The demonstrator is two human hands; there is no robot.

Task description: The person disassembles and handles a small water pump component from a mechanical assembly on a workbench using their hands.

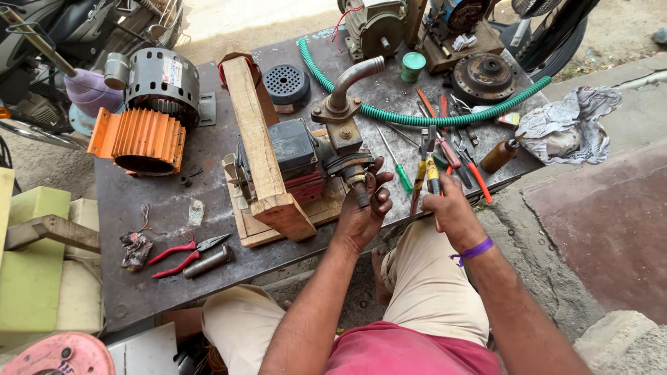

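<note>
A water pump (299, 163) with a curved metal outlet pipe (351, 80) rests on a wooden board on the dark metal workbench (146, 229). A thick wooden beam (260, 142) lies across the pump. My left hand (365, 208) grips the pump's front shaft end. My right hand (451, 212) is closed on the yellow-and-black handles of pliers (431, 167) among the tools at the bench's right. A purple band circles my right wrist.
An orange-finned motor (149, 114) sits at the bench's left, red pliers (184, 253) near the front edge. A green corrugated hose (445, 114), screwdrivers, a green can (413, 67) and a brown bottle (500, 156) lie at the right. Crumpled newspaper (570, 125) lies on the ground.
</note>
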